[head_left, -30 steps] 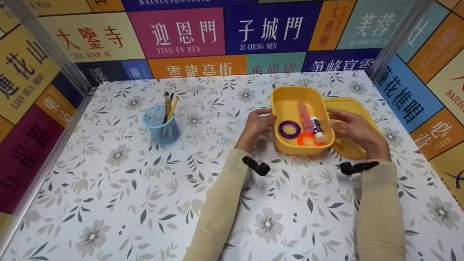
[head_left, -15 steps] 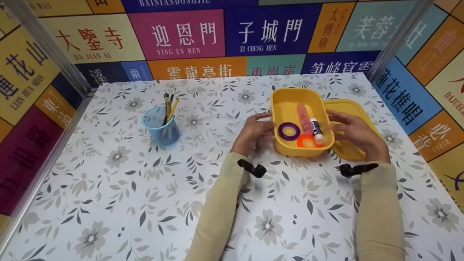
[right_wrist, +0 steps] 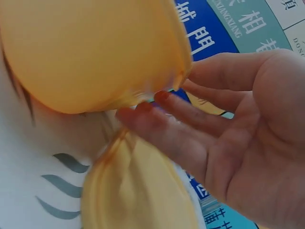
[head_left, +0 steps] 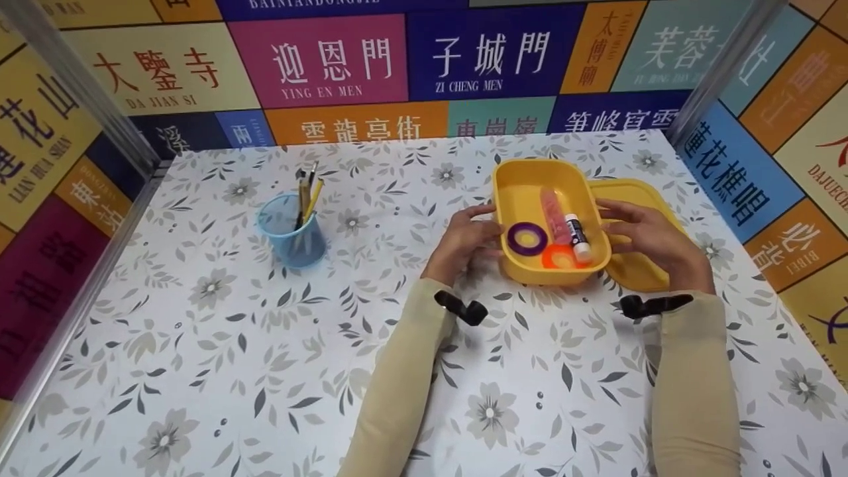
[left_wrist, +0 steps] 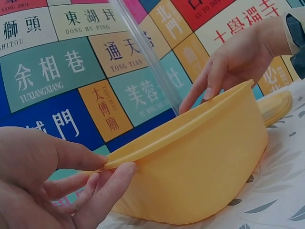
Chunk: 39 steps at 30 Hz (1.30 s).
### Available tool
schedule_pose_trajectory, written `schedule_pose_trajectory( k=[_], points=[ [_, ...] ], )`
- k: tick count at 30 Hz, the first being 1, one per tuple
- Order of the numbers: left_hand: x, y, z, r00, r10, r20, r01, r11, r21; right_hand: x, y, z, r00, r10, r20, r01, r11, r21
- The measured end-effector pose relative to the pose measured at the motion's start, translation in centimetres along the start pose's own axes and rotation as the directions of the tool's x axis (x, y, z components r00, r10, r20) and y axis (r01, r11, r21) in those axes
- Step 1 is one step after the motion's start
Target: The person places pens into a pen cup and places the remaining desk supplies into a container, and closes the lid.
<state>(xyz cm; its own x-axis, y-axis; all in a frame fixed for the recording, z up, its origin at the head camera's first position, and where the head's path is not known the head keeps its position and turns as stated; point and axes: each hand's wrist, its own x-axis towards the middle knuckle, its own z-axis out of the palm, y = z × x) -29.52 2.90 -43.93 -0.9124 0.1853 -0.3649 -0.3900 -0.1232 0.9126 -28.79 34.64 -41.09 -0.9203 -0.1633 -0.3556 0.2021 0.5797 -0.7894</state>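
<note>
A yellow plastic box [head_left: 530, 275] stands open-topped at the right of the table. Inside lie a purple ring [head_left: 527, 238], an orange ring [head_left: 560, 257], a pink translucent strip [head_left: 554, 215] and a glue stick [head_left: 578, 237] with a dark label. At the box's left side is my left hand [head_left: 460, 242]; in the left wrist view its finger and thumb pinch the rim. My right hand [head_left: 652, 238] reaches from the other side, its fairly straight fingers touching the wall in the right wrist view. Partly behind the box and my right hand lies the yellow lid [head_left: 639, 192].
A light blue mesh cup [head_left: 291, 242] with brushes and pencils [head_left: 306, 195] stands at the left back. A white floral cloth [head_left: 265, 371] covers the table. Printed panels [head_left: 331, 59] rise behind it and at both sides, with metal posts at the corners.
Since one second ago my left hand has shifted slightly left and its fingers have spread along the box's side. The right hand, the box and its contents stay almost where they were.
</note>
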Motion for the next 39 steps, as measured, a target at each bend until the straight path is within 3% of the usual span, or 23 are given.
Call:
schedule_pose_trajectory(
  k=[5,9,14,18,22,28,39],
  points=[
    [0.1,-0.1,0.0,1.000,-0.013,-0.021,0.013,1.000,-0.013,-0.4,0.0,-0.8,1.000,-0.013,-0.021,0.014,1.000,0.028],
    [0.3,-0.2,0.1,1.000,-0.016,-0.014,0.016,1.000,-0.020,-0.6,0.0,-1.4,0.996,-0.009,-0.091,0.014,0.999,0.050],
    [0.3,-0.2,0.1,0.999,-0.025,-0.022,0.025,0.999,-0.032,-0.7,0.7,-2.0,0.978,-0.009,-0.210,0.024,0.997,0.069],
    [0.3,-0.2,0.1,0.999,-0.036,-0.022,0.036,0.999,-0.030,-1.1,1.9,-3.1,0.965,-0.011,-0.262,0.037,0.995,0.095],
    [0.2,-0.3,0.0,0.999,-0.036,-0.007,0.035,0.999,-0.031,-2.0,3.3,-4.7,0.946,0.033,-0.321,0.019,0.987,0.157],
    [0.3,-0.4,-0.2,1.000,-0.022,-0.007,0.022,0.999,-0.050,-3.0,5.7,-6.7,0.914,0.155,-0.376,-0.097,0.981,0.169],
    [0.4,-0.7,-0.2,1.000,-0.030,0.004,0.030,0.998,-0.053,-4.0,8.4,-8.3,0.888,0.305,-0.345,-0.265,0.951,0.158]
  ],
)
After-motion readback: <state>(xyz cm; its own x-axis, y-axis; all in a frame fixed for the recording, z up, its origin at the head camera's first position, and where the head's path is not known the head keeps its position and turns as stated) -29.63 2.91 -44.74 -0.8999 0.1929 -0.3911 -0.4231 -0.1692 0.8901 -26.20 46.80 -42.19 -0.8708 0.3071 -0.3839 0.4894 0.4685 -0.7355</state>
